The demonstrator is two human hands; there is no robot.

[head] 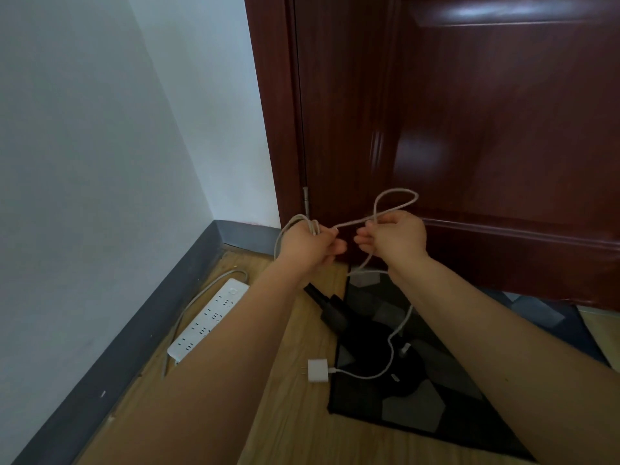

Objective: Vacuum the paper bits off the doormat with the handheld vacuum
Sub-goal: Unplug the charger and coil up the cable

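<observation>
Both your hands are raised in front of the door, working a white cable. Your left hand has its grip closed round a bundle of coiled cable loops, fingers curled over them. Your right hand pinches the same cable between thumb and fingertips, with a loop standing up above it. From the right hand the cable hangs down to the doormat and runs to a white charger, which lies on the wood floor just beside the mat's left edge. The vacuum, dark and partly hidden behind your left forearm, lies across the mat's far left corner, below your hands. Whether any paper bits lie on the mat cannot be told. A white power strip rests on the floor near the grey skirting, to your left
</observation>
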